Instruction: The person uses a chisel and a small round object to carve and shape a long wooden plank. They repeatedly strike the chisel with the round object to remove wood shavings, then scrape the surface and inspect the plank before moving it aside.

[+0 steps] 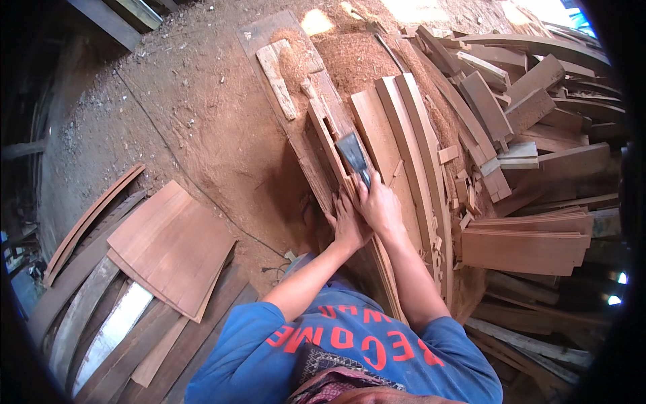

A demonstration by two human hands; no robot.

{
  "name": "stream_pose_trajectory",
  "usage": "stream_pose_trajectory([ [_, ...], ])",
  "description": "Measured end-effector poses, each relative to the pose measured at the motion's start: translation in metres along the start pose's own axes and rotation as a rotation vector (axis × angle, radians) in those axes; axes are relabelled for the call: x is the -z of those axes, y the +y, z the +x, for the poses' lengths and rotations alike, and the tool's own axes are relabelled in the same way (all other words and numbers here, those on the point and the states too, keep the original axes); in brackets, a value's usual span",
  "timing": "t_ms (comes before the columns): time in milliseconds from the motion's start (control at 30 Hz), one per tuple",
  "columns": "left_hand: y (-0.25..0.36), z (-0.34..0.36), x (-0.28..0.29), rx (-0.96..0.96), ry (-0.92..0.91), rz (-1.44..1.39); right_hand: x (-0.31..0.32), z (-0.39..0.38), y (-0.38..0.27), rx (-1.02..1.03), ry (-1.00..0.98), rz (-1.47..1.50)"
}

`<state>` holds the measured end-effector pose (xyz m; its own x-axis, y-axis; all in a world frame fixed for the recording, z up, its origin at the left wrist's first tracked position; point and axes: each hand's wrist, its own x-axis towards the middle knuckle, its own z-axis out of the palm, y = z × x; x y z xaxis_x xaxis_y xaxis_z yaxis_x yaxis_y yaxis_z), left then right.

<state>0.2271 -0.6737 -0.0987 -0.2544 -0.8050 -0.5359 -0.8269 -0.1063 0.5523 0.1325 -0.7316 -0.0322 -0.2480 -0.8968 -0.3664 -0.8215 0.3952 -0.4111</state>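
Note:
My right hand point(379, 205) is closed on a tool with a wide, dark flat metal blade point(351, 151), which lies along a narrow wooden workpiece point(326, 135) with a dark slot in it. Just left of it and below, my left hand point(350, 221) grips the workpiece, thumb and fingers against its sides. The workpiece rests on a long rough plank point(291, 128) with a weathered block point(274, 77) at its far end. Several pale shaped boards point(410, 135) lie alongside to the right. The tool's handle is mostly hidden by my hand.
Stacked panels point(168, 246) and curved planks point(91, 316) lie at left. Jumbled offcuts point(511, 94) and a board stack point(521, 246) fill the right. Shavings point(356, 50) heap beyond the workpiece. A cable point(168, 141) crosses the dusty ground point(202, 101).

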Motion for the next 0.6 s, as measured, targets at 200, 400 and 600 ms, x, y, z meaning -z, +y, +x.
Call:
stream_pose_trajectory([
  [200, -0.007, -0.005, 0.0, -0.005, 0.05, -0.171, 0.003, 0.014, -0.015, -0.008, -0.034, 0.007],
  [400, -0.003, -0.002, 0.002, 0.043, 0.004, -0.155, 0.012, 0.008, -0.014, -0.064, -0.085, -0.018],
  [600, -0.017, 0.001, -0.001, -0.036, 0.085, -0.154, -0.009, 0.014, -0.003, 0.017, -0.021, 0.068],
])
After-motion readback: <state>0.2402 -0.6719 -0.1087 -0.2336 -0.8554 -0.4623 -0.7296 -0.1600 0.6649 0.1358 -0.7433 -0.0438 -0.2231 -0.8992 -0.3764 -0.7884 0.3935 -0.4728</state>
